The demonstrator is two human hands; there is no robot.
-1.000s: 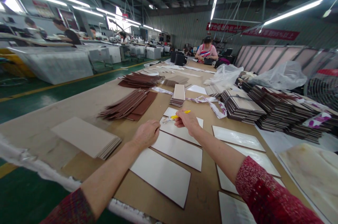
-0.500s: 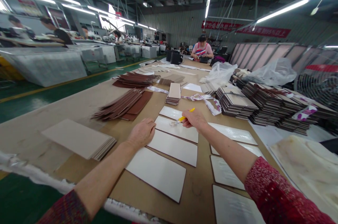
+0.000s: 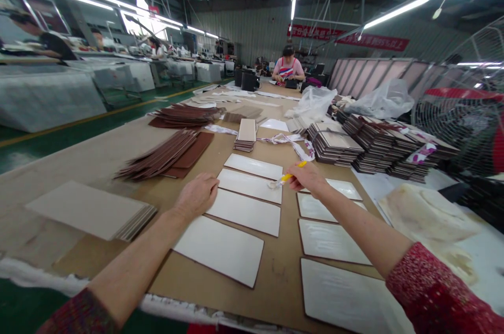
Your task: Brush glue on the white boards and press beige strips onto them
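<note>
In my right hand [image 3: 309, 178] is a small brush [image 3: 286, 178] with a yellow handle; its whitish bristles touch a white panel [image 3: 244, 183], toward that panel's right end. My left hand [image 3: 197, 195] is closed, knuckles up, with its fingertips at the left edge of the same panel; the thumb is hidden. This panel lies flat in a column with a narrow panel [image 3: 254, 166] behind it and larger ones [image 3: 220, 250] in front. Under and beside my right forearm, a second column of panels [image 3: 334, 239] has a wet, streaky shine.
Left of my hands lie a pile of brown sheets [image 3: 165, 158] and pale boards [image 3: 86, 208]. Ahead stands a small stack of pale pieces [image 3: 246, 132]. Tied stacks [image 3: 334, 145], a stained cloth [image 3: 425, 213] and a fan [image 3: 460, 124] are on the right. A co-worker [image 3: 289, 69] sits at the far end.
The brush has moved along the panel from its middle toward its right end. My left hand stays at the panel's left edge. The whole view has shifted slightly to the right.
</note>
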